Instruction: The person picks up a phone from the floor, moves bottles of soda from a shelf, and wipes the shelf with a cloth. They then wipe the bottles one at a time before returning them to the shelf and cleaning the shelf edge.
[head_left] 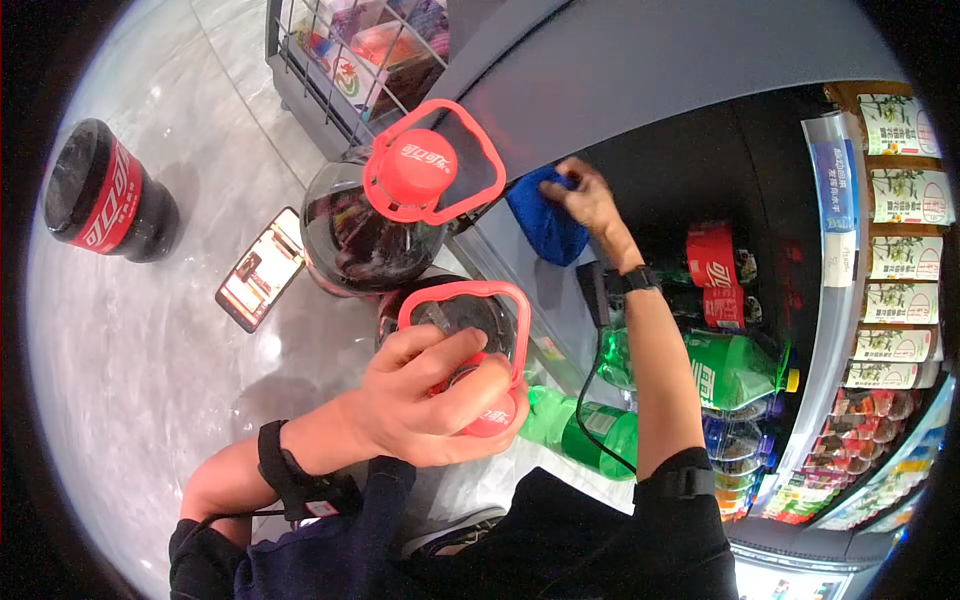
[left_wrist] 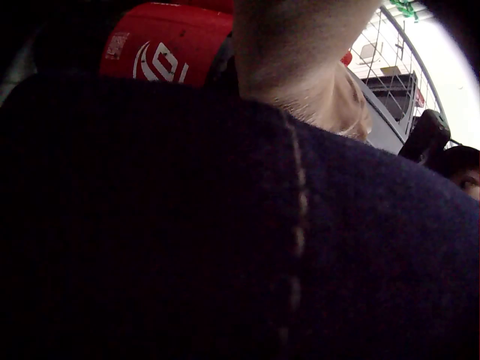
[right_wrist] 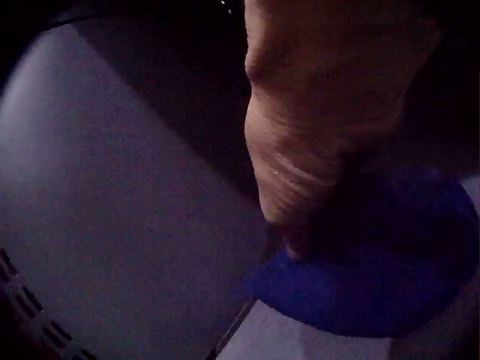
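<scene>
In the head view my left hand (head_left: 435, 400) grips the top of a large cola bottle by its red cap (head_left: 492, 418). The red carry handle (head_left: 465, 288) loops out beyond the fingers. Dark trousers (left_wrist: 165, 225) block most of the left wrist view, with the bottle's red label (left_wrist: 169, 45) showing above them. My right hand (head_left: 590, 200) pinches a blue cloth (head_left: 548, 222) at the lower shelf's edge. In the right wrist view that cloth (right_wrist: 375, 292) spreads below the fingers over a pale surface. A second cola bottle (head_left: 370, 235) with a red handle stands just beyond the gripped one.
A lit phone (head_left: 262, 270) lies on the grey floor (head_left: 215, 370) beside the bottles. Farther left is another cola bottle (head_left: 112, 195). Green bottles (head_left: 735, 370) and a red-labelled bottle (head_left: 712, 275) lie in the shelf at right. A wire basket (head_left: 360, 60) stands at the top.
</scene>
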